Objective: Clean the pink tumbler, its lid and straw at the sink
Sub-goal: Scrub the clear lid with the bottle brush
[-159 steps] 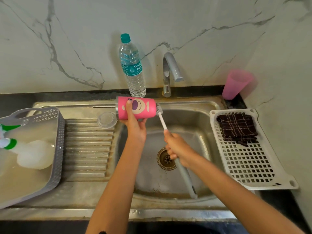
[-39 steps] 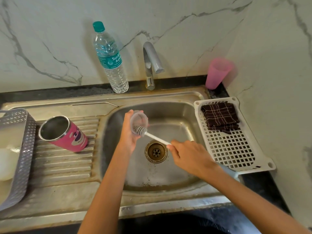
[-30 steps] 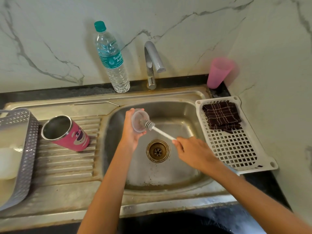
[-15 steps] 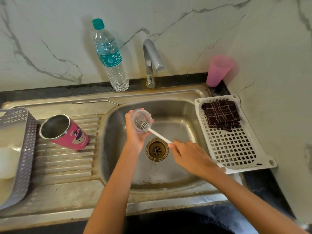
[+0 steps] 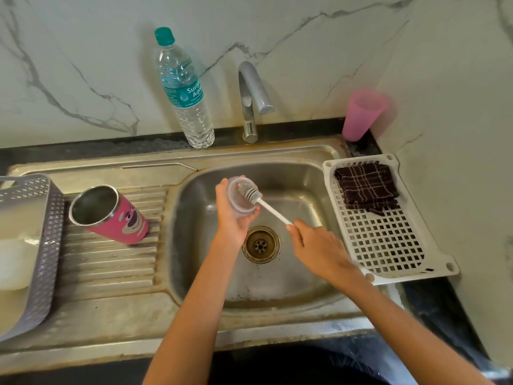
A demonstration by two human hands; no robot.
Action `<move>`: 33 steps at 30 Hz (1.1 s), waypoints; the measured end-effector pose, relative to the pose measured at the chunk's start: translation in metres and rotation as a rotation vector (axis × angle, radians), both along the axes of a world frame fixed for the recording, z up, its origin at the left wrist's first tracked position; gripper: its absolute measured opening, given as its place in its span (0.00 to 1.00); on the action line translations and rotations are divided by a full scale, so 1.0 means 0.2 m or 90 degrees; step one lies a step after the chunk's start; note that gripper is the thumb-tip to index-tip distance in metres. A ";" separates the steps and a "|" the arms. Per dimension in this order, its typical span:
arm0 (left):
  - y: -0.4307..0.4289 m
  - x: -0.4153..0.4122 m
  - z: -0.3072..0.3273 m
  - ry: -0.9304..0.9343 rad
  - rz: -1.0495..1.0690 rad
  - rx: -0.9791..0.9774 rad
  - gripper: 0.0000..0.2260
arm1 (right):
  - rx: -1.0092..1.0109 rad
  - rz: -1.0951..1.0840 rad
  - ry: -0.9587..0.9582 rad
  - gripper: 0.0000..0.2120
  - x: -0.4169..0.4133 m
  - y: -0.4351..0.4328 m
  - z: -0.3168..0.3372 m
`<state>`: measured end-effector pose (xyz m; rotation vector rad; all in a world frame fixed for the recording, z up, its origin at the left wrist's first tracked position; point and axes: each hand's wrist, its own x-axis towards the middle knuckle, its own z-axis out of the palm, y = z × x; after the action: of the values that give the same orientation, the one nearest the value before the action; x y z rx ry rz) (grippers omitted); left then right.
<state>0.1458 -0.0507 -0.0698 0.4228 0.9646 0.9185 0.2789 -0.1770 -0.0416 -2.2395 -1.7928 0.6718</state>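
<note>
Over the sink basin [image 5: 305,187], my left hand [image 5: 230,215] holds the clear round lid [image 5: 238,202] by its edge, its face turned towards me. My right hand [image 5: 313,248] grips the white handle of a bottle brush [image 5: 251,194], whose bristle head lies against the lid. The pink tumbler [image 5: 111,215] with a cartoon face lies on its side on the ribbed draining board, open mouth towards the upper left. A thin metal straw [image 5: 158,165] lies along the sink's back rim.
A water bottle [image 5: 183,90] and the tap [image 5: 251,98] stand at the back wall, a pink plastic cup [image 5: 361,113] in the right corner. A white rack [image 5: 388,245] with a dark cloth [image 5: 366,187] sits to the right, a grey basket [image 5: 47,237] to the left.
Earlier my left hand held the tumbler while the brush scrubbed it; the tumbler now lies on the draining board. In the last second the brush head shifts back and forth over the lid.
</note>
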 end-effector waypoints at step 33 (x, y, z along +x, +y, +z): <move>0.03 -0.11 0.03 0.091 -0.077 0.107 0.17 | 0.024 0.019 -0.038 0.18 0.00 -0.02 0.02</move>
<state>0.1234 -0.0447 -0.0633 0.6899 0.9845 0.8707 0.2788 -0.1811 -0.0366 -2.2351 -1.8533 0.5771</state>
